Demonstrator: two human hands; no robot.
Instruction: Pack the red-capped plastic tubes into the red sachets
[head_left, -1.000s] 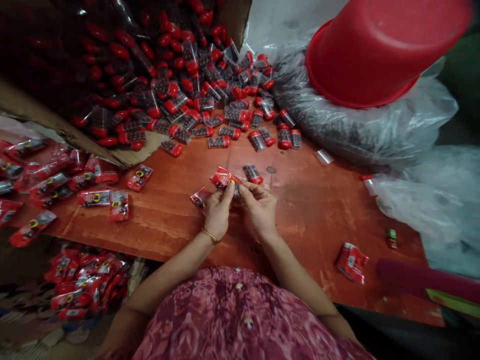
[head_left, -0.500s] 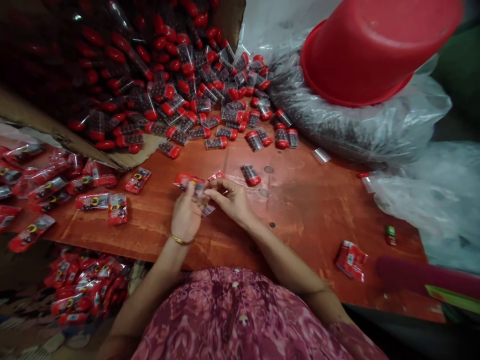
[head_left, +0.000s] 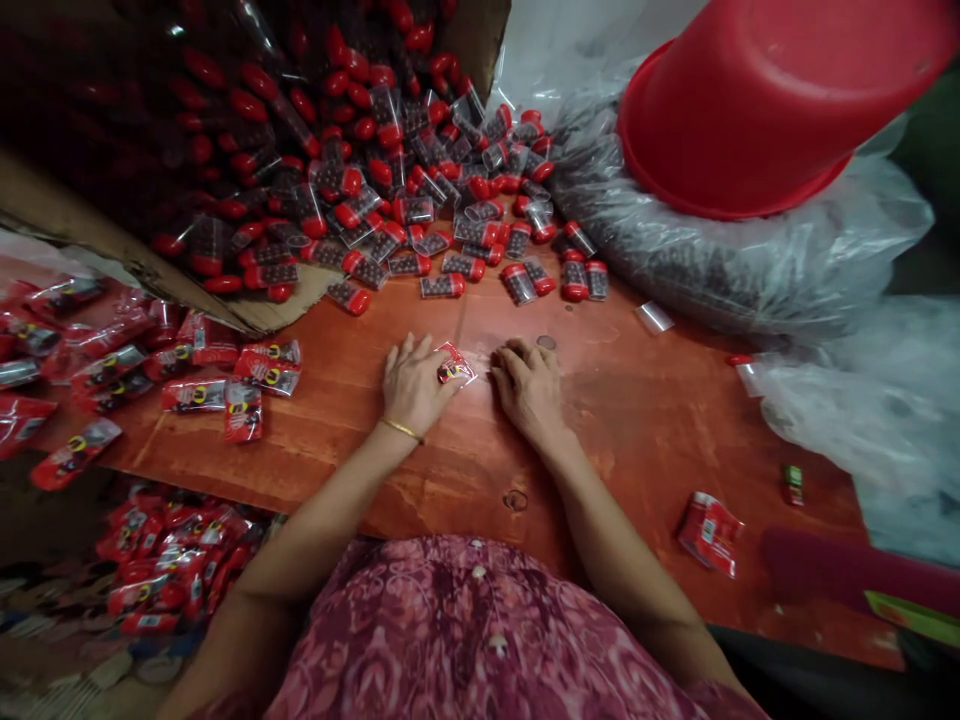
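Both hands have come down from mid-air to the table [head_left: 637, 430]. Left hand [head_left: 411, 385] lies flat, palm down, fingers spread, its fingertips touching a red sachet [head_left: 454, 366] that lies just to its right, between the two hands. Right hand [head_left: 529, 385] rests palm down with fingers curled under; whether they pinch anything cannot be told. Beyond both hands, vials [head_left: 450, 215] spill from a carton [head_left: 251, 315]. Filled sachets [head_left: 225, 385] lie well to the left of the left hand. Far beyond the right hand, a bucket [head_left: 757, 110] sits tilted on a plastic bag [head_left: 750, 265].
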